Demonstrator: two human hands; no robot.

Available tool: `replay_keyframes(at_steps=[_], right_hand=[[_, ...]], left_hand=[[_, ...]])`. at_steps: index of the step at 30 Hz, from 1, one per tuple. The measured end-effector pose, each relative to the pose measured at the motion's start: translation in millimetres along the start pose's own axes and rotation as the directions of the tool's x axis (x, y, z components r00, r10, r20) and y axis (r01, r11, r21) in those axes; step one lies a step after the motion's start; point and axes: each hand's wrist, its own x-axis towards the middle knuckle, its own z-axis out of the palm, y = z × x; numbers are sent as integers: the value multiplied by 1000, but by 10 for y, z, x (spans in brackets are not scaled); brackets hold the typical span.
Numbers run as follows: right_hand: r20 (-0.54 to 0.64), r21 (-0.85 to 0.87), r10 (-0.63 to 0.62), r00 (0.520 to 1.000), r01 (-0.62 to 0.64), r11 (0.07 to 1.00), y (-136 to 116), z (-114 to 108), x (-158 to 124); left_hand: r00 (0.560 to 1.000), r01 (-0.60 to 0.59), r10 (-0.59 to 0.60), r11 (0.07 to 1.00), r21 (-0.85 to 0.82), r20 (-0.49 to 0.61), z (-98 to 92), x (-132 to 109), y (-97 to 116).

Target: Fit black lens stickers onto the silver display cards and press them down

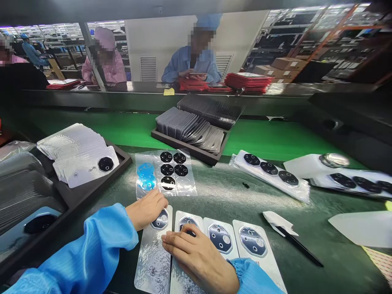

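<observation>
A row of silvery phone back panels (pixel 153 253) lies in front of me, each with a dark octagonal camera cover (pixel 220 238) near its top. My left hand (pixel 148 208) is at the upper end of the leftmost panel, its fingers bent and close together beside that panel's cover; whatever the fingertips pinch is hidden. Over the second panel rests my right hand (pixel 199 257), fingers extended leftward, tips at the leftmost panel's right edge. Part of the second panel's cover is behind that hand. Just beyond lies a clear sheet (pixel 191 179) bearing several black covers (pixel 167 169) and blue round films (pixel 146 176).
At left, a black tray (pixel 124 161) holds stacked silver panels (pixel 76 151). Another tray (pixel 183 145) of dark panels stands at the back. Bagged covers (pixel 269 168), a white bottle (pixel 306 165) and a black pen-like tool (pixel 301 247) lie right. Co-workers (pixel 192 61) sit opposite.
</observation>
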Motion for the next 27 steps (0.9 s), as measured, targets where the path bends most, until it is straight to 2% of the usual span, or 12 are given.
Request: replay_keyframes(at_steps=[8,14,16,18,21,23,24,27], right_hand=[[-9,-57,15,1000,-15,998,-37,30,-25],[-10,-92,33,999,-34,995,-91,66,-9],[-23,-95,41,999,-43,994,-99,67,-11],[-23,-59,50,998,-51,997,-104,37,-26],[29,142,137,990,-140,980,-156,-65,-73],[92,374,254,963,-270,887,-258,-132,-107],[138,503,305,942,-332,798,-332,-153,-120],[314,780,350,882,-450,434,-591,-152,-144]], left_hand=[[994,-85,93,987,133,-56,35,-192,190],[985,-109,124,986,126,-121,56,-513,527],[982,-88,97,994,62,-160,38,-626,705],[981,-41,26,996,-79,-190,-8,-727,893],[974,19,-67,976,-219,-217,-91,-832,1130],[957,32,-99,970,-241,-274,-111,-857,1230],[946,34,-112,967,-251,-304,-104,-855,1263],[924,17,-129,954,-300,-360,-37,-792,1325]])
